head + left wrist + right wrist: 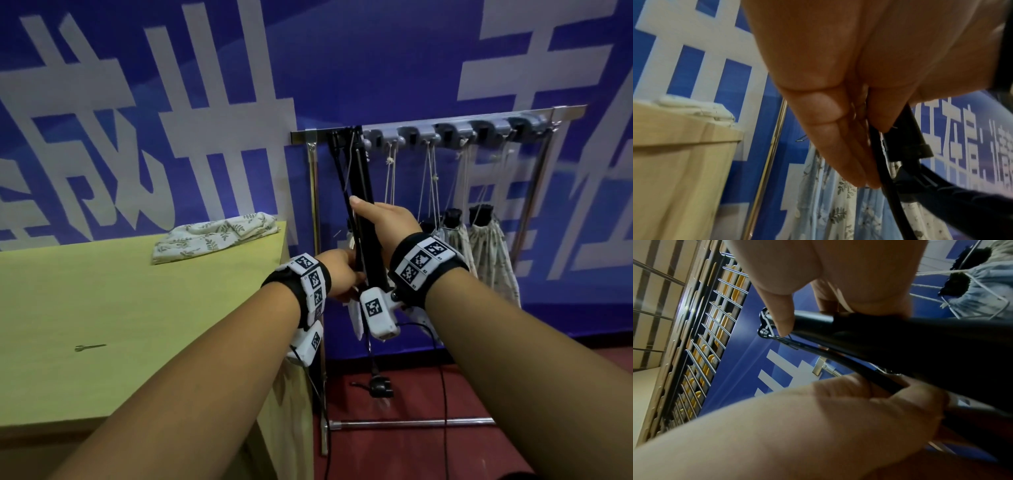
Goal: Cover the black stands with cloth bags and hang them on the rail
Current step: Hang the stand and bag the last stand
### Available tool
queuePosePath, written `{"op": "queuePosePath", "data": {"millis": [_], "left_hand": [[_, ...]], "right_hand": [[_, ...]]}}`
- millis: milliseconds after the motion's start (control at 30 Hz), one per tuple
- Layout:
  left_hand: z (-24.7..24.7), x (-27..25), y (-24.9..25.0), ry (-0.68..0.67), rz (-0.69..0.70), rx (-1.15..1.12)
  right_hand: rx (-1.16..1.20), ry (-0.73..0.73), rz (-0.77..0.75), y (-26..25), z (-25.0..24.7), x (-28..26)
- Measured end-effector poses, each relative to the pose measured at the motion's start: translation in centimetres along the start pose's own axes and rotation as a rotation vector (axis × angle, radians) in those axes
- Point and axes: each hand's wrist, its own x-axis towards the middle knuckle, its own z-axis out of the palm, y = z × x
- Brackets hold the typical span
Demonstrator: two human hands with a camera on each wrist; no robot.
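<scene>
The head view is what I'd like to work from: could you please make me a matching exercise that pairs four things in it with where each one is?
Things:
1. black stand
2. folded cloth bag
3. filled cloth bags
4. small metal pin

Places:
A. lying alone on the near part of the table
B. hanging by cords from the rail
C. gripped by the left hand and the right hand
D. lying at the table's far corner

Pairs: 1-C, 2-D, 3-B, 4-A
</scene>
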Motion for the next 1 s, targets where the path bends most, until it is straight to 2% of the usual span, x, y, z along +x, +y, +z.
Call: {"op": "queuePosePath", "data": {"millis": [100,167,333,500,600,733,867,1000], "left_hand": [[0.3,0.8,-0.7,-0.131,-0.043,-0.106],[0.5,1.2,-1.4,-0.158,-0.015,-0.114],[-0.1,1.7,-3.1,-0.078,0.054,-0.088],[-1.2,2.3,-3.7,-0.002,0.052,-0.034],[-1.3,2.7,-4.0,0.012,0.062,0.023],[-1.1,3.2,-4.6,0.027,0.074,0.084],[-1.1,3.7,-5.1,0.002,0.024,0.157],[-1.1,3.7,-4.9,0.02,0.005,0.295]], "right_hand": [[0.034,-0.01,0.004,1.2,0.0,1.3],[0.065,-0.023,0.007,1.9,0.0,1.9],[0.087,-0.056,-0.027,3.2,-0.4,1.9],[-0.176,-0.099,-0.113,5.3,-0.8,0.9],[-0.172,-0.145,-0.121,7.1,-0.6,-0.2],[-0.191,-0.134,-0.184,9.0,-0.7,-1.0],[-0.194,-0.137,-0.128,9.6,-0.9,-1.3],[-0.206,-0.147,-0.132,9.5,-1.0,-1.4]]}}
